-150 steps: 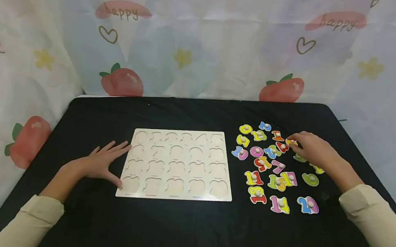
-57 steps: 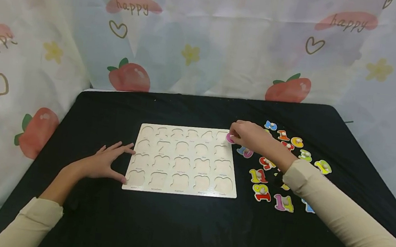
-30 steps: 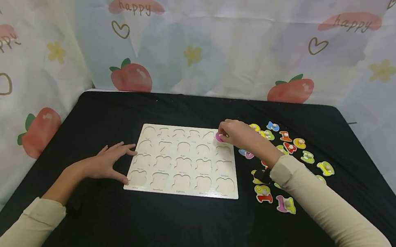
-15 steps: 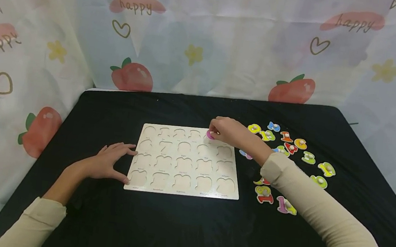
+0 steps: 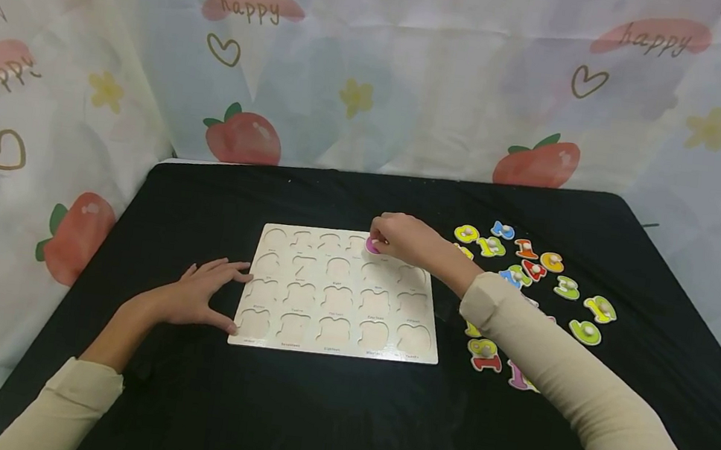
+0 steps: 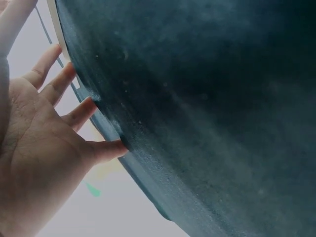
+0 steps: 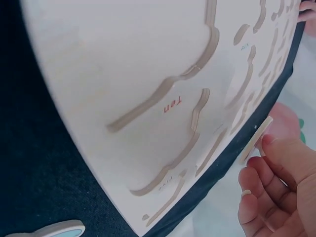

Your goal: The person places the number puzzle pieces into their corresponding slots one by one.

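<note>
A pale wooden number-puzzle board (image 5: 353, 284) with rows of shallow recesses lies on the black-covered table. At its left edge my left hand (image 5: 196, 295) rests with spread fingers, the thumb near the lower corner; the left wrist view shows the same hand (image 6: 39, 133) with a sliver of the board (image 6: 58, 29). My right hand (image 5: 402, 236) pinches a pink round puzzle piece (image 5: 372, 245), apparently the zero, over the board's top row. In the right wrist view, the piece (image 7: 256, 140) appears edge-on between thumb and fingers, above the board's surface.
Several colourful number pieces with knobs, among them a green piece (image 5: 585, 332), a red four (image 5: 533, 269) and a red-and-yellow eighteen (image 5: 484, 354), lie right of the board. The right sleeve (image 5: 553, 361) covers some. A printed cloth (image 5: 417, 97) stands behind the table.
My right hand went from the loose pieces to the board with the pink piece, then slid left along the top row. My left hand stays at the board's edge. The head view shifted slightly.
</note>
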A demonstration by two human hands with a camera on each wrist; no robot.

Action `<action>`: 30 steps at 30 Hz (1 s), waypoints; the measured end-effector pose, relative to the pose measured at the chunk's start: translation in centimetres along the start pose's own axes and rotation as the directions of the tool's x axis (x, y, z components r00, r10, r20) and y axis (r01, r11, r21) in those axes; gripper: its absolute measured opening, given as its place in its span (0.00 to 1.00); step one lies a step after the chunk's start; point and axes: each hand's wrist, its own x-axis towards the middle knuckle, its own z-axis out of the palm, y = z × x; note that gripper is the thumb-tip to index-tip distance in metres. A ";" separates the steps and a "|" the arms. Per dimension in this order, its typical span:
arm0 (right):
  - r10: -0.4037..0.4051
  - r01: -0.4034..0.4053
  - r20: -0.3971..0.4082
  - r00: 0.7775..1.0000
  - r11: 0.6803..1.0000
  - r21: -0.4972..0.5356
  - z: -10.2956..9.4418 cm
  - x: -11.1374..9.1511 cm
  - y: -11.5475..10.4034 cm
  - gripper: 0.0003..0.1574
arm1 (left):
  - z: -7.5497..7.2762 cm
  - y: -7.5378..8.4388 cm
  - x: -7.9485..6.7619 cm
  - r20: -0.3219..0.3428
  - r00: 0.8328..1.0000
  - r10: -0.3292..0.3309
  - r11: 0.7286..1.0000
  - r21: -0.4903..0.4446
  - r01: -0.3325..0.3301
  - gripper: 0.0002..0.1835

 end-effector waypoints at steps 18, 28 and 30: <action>-0.058 0.061 0.068 0.996 0.997 -0.041 0.8 2.8 -1.5 0.06 | 0.1 0.0 -0.3 0.001 1.000 0.006 1.000 -0.016 -0.006 0.48; -0.049 0.054 0.086 0.995 0.997 -0.054 1.3 4.5 -2.7 0.06 | 0.2 -0.2 -0.1 -0.001 1.000 0.015 1.000 -0.009 -0.015 0.48; -0.048 0.053 0.090 0.995 0.997 -0.059 1.4 4.8 -3.0 0.07 | 0.2 -0.1 0.0 -0.001 1.000 0.016 1.000 -0.009 -0.016 0.47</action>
